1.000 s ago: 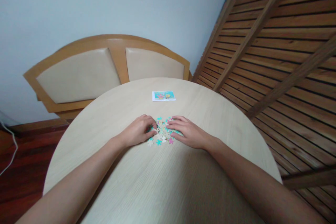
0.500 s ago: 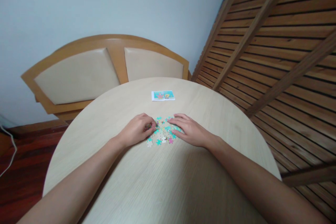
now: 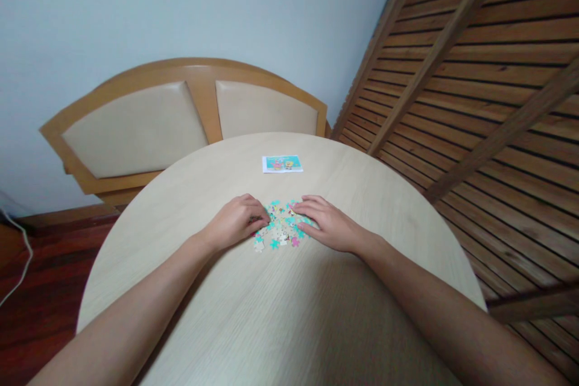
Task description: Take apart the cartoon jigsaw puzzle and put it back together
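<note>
A small heap of loose puzzle pieces [image 3: 281, 230], mostly teal, white and pink, lies on the round pale wooden table [image 3: 280, 313]. My left hand [image 3: 236, 224] rests at the heap's left edge with its fingers curled, the fingertips pinched on a piece there. My right hand [image 3: 326, 224] lies on the heap's right side. Its fingers are stretched out flat and touch the pieces. Part of the heap is hidden under both hands. A small picture card [image 3: 282, 163] with a teal cartoon print lies farther back on the table.
A wooden headboard with beige padded panels [image 3: 181, 120] leans on the pale blue wall behind the table. A slatted wooden bed frame [image 3: 474, 90] stands tilted at the right. Dark wood floor and a white cable [image 3: 18, 265] show at the left.
The right hand has slid slightly right, uncovering more pieces in the middle of the heap. The left fingertips have shifted a little on the heap's left edge.
</note>
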Available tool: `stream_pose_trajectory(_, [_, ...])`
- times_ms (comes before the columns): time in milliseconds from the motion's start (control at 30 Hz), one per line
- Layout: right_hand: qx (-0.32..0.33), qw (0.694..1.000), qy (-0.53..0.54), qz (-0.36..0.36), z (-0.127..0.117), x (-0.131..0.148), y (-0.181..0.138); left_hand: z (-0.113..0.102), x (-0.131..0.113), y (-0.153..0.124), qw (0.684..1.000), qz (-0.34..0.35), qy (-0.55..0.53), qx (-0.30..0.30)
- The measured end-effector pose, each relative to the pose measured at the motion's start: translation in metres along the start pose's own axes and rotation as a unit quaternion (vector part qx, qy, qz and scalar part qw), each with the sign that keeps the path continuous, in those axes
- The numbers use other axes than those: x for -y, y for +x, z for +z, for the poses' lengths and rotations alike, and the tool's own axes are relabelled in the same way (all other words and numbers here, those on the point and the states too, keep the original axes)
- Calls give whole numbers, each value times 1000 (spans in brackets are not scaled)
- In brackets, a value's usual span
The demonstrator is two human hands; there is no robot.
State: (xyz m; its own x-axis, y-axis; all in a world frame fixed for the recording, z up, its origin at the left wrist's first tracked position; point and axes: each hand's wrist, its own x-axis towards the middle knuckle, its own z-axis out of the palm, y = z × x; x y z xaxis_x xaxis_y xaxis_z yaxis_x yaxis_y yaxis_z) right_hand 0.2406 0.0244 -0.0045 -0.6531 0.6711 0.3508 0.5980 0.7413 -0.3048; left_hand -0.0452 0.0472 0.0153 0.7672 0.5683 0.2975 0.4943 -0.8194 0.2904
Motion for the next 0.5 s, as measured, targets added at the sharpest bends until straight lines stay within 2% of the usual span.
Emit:
stream_pose_trajectory(267, [-9,999,14,-47,-2,1,1,-14,2,-6,999,7,-18,39])
stream_pose_trajectory(367, [-12,998,24,-62,-1,2,1,-14,2,-7,998,9,-13,63])
stream_pose_trajectory(500, [-14,998,23,-64,1,-1,0,-13,1,-5,997,9,-30,66])
